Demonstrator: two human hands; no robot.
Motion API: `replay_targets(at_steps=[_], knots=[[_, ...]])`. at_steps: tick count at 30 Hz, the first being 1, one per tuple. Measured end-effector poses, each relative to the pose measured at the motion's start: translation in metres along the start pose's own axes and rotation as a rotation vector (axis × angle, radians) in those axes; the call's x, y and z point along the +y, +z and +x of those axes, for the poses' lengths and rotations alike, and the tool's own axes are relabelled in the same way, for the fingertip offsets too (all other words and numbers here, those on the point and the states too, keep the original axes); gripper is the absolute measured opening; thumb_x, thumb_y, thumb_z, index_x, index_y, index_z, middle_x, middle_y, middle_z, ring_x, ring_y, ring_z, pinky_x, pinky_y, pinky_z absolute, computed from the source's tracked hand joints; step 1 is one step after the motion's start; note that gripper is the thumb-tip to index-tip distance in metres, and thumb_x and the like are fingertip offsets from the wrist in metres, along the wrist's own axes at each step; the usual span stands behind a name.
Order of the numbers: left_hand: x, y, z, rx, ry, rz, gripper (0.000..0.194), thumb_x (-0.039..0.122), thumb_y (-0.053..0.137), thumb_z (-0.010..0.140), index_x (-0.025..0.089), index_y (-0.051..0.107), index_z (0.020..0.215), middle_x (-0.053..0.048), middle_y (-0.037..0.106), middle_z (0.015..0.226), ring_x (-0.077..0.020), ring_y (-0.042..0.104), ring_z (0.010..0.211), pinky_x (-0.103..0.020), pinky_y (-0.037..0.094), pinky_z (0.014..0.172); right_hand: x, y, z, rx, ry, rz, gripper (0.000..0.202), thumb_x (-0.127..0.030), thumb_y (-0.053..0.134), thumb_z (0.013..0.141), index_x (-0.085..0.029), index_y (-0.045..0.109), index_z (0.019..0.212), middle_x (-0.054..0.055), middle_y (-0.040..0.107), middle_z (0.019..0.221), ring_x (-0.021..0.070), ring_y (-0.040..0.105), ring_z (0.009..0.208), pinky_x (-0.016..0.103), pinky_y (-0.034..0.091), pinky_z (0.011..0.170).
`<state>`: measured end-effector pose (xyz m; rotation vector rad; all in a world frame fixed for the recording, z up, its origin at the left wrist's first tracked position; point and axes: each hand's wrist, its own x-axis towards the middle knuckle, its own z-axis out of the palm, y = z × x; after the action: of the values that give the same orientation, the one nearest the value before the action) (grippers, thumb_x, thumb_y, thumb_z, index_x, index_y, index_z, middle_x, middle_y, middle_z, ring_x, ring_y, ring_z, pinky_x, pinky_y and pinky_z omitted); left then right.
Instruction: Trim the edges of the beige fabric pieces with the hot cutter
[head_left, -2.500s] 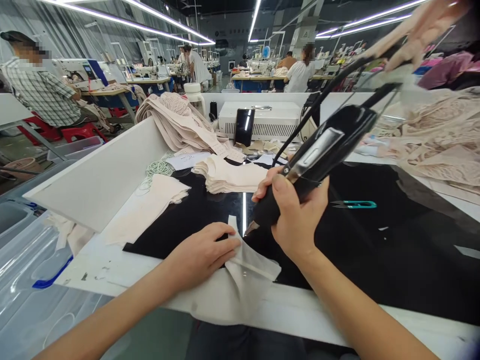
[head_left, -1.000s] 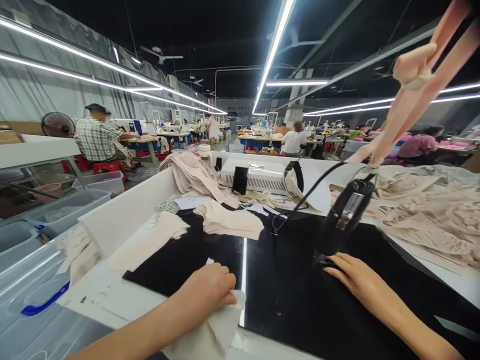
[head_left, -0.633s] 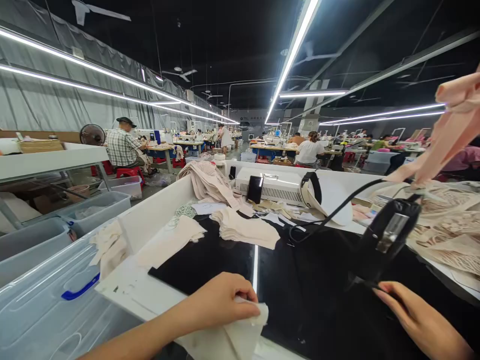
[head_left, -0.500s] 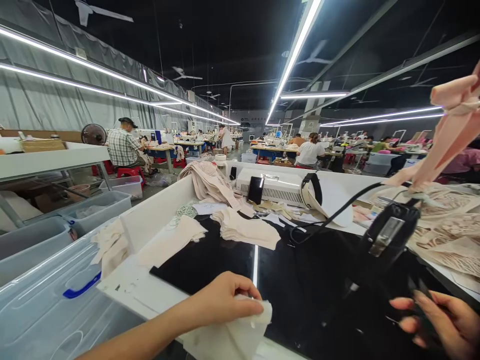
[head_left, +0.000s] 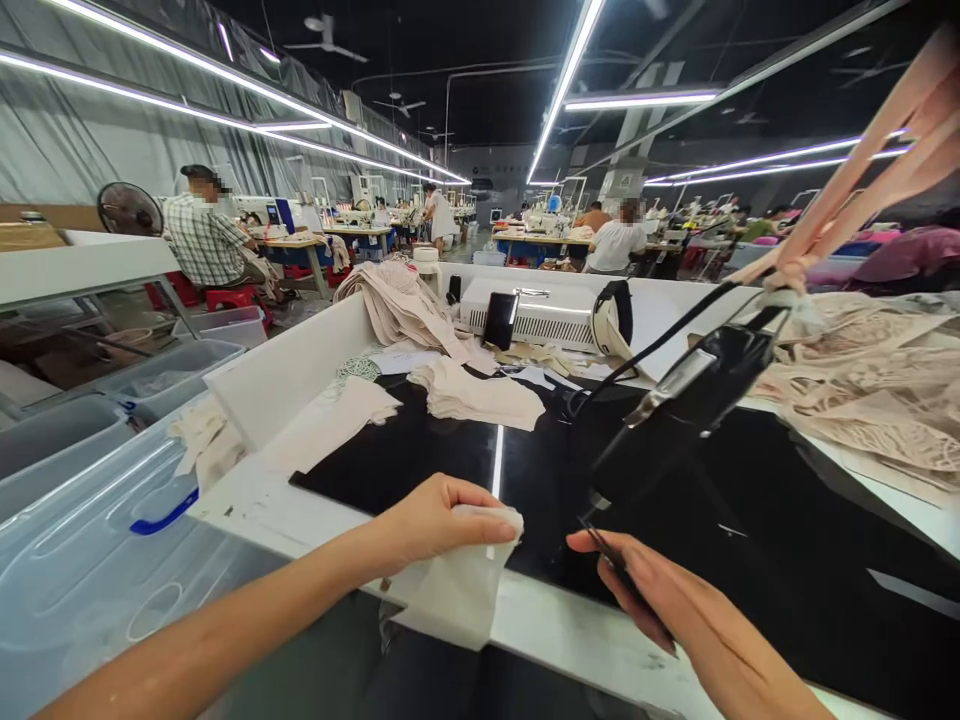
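The left hand (head_left: 427,520) is low in the middle of the frame. Its fingers are closed on the top edge of a pale cloth (head_left: 461,595), with the thumb on top. The cloth hangs down from there, over the front edge of the white worktop (head_left: 547,625). Its top edge runs nearly flat across the frame, and its long way seems to go down.

The right hand (head_left: 667,590) is to the right and a bit lower. Its fingers are closed around dark snips (head_left: 634,594). The snips lean from lower right to upper left, so the thin tips point up and left. The cloth is to the left of those tips, near but not touching. The left hand is the nearer one, since it has the cloth.

The cloth looks thin, soft and smooth, with a small folded bit at its top corner. The snips look hard and narrow. Under the tips is a flat, shiny black sheet (head_left: 780,520) with a bright white stripe of light on it. A long black tool (head_left: 697,395) with a silver part slants just above the tips, hung from stretchy-looking pink strips (head_left: 847,190). Past the left hand, toward the middle of the frame, is a wavy-edged stack of cream pieces (head_left: 480,395).
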<state>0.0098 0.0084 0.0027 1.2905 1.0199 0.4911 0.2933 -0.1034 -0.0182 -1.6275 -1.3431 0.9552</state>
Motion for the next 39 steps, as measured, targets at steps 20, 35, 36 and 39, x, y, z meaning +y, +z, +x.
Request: replay_targets(at_steps=[20,35,36,39], knots=[[0.003,-0.015,-0.017,-0.323,0.078,0.239,0.044,0.059,0.091,0.103,0.028,0.102,0.132,-0.003,0.097,0.128,-0.0305,0.084,0.132,-0.032,0.061,0.111,-0.012,0.013,0.019,-0.352,-0.150,-0.176,0.084,-0.100,0.052,0.111,-0.032,0.100,0.127,0.009,0.093,0.109,0.0288,0.084,0.093,0.038,0.076,0.087],[0.005,-0.013,-0.019,-0.295,-0.008,0.284,0.042,0.058,0.097,0.094,0.025,0.103,0.120,-0.004,0.097,0.119,-0.0301,0.085,0.125,-0.031,0.059,0.104,-0.015,0.026,0.020,-0.434,-0.260,-0.220,0.091,-0.101,0.040,0.114,-0.033,0.099,0.129,0.012,0.094,0.115,0.0303,0.090,0.100,0.038,0.076,0.087],[0.005,-0.013,-0.019,-0.298,-0.006,0.287,0.041,0.056,0.096,0.094,0.026,0.103,0.120,-0.004,0.097,0.120,-0.0298,0.085,0.126,-0.031,0.059,0.104,-0.014,0.026,0.021,-0.429,-0.254,-0.219,0.090,-0.101,0.041,0.114,-0.033,0.099,0.130,0.012,0.094,0.116,0.0304,0.090,0.101,0.038,0.076,0.088],[0.004,-0.013,-0.018,-0.305,-0.009,0.294,0.041,0.056,0.095,0.094,0.027,0.103,0.122,-0.004,0.097,0.122,-0.0301,0.084,0.129,-0.031,0.058,0.105,-0.012,0.027,0.021,-0.422,-0.239,-0.228,0.091,-0.102,0.041,0.113,-0.032,0.098,0.126,0.012,0.094,0.115,0.0307,0.090,0.103,0.039,0.076,0.093]])
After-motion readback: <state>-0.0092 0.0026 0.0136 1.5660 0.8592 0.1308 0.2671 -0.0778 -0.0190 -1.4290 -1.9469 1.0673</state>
